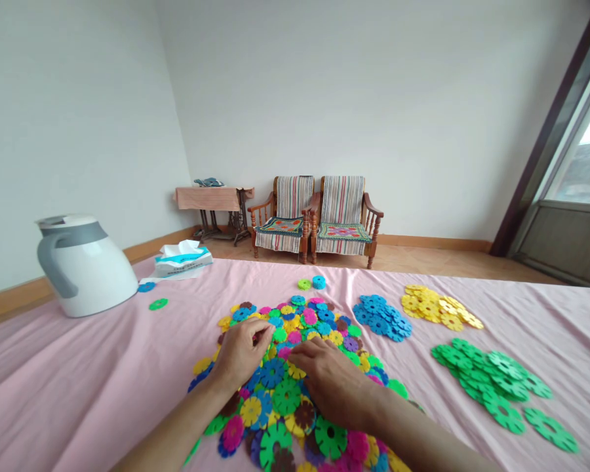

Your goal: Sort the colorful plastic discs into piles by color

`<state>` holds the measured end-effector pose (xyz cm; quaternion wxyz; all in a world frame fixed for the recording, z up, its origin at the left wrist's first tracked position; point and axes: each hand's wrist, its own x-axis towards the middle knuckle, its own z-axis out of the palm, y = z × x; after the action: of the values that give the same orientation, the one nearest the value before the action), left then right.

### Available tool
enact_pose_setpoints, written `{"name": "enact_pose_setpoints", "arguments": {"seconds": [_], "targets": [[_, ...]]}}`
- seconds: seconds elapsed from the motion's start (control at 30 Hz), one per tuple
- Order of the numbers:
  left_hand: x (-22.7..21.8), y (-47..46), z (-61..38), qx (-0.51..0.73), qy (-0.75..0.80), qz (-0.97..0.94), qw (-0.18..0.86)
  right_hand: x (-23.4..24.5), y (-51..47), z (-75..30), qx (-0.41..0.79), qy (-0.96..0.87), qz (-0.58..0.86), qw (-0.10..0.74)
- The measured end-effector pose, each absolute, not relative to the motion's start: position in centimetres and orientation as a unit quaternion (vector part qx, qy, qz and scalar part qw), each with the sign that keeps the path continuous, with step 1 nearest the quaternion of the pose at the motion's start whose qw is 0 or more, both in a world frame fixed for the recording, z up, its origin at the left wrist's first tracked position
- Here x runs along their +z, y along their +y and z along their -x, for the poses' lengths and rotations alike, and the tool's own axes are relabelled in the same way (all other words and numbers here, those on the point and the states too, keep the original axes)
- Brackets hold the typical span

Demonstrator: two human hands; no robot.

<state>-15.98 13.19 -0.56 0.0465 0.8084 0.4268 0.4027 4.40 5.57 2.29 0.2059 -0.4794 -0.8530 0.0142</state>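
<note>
A big mixed pile of notched plastic flower discs (286, 396) in many colours spreads across the pink cloth in front of me. Over its left side, my left hand (244, 349) is curled with thumb and fingers drawn together; anything inside is hidden. My right hand (330, 375) lies low on the right part of the pile, its fingers bent together beside a pink disc (284, 353) and a yellow disc (295, 372). Its fingertips are partly hidden, so I cannot make out what they grip.
Sorted heaps of blue discs (382, 318), yellow discs (435, 305) and green discs (486, 377) lie to the right. A white-and-grey jug (96, 272) and a tissue box (183, 261) stand at the left. Two wooden armchairs (347, 219) stand beyond the pink cloth (103, 373).
</note>
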Motion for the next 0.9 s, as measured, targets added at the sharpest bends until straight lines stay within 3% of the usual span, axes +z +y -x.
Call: {"name": "enact_pose_setpoints", "arguments": {"seconds": [0.1, 0.27, 0.57, 0.9], "targets": [[-0.7, 13.2, 16.0, 0.407, 0.425, -0.807, 0.047, 1.6, 6.2, -4.0, -0.031, -0.900, 0.413, 0.137], [-0.7, 13.3, 15.9, 0.397, 0.429, -0.810, 0.043, 0.6, 6.4, -3.6, -0.070, -0.892, 0.427, 0.128], [-0.7, 13.5, 16.2, 0.367, 0.446, -0.815, 0.040, 0.2, 7.8, -5.4, -0.038, -0.766, 0.595, 0.240], [-0.7, 13.6, 16.2, 0.399, 0.430, -0.809, 0.047, 1.0, 11.5, -24.8, 0.053, -0.497, 0.796, 0.342]]}}
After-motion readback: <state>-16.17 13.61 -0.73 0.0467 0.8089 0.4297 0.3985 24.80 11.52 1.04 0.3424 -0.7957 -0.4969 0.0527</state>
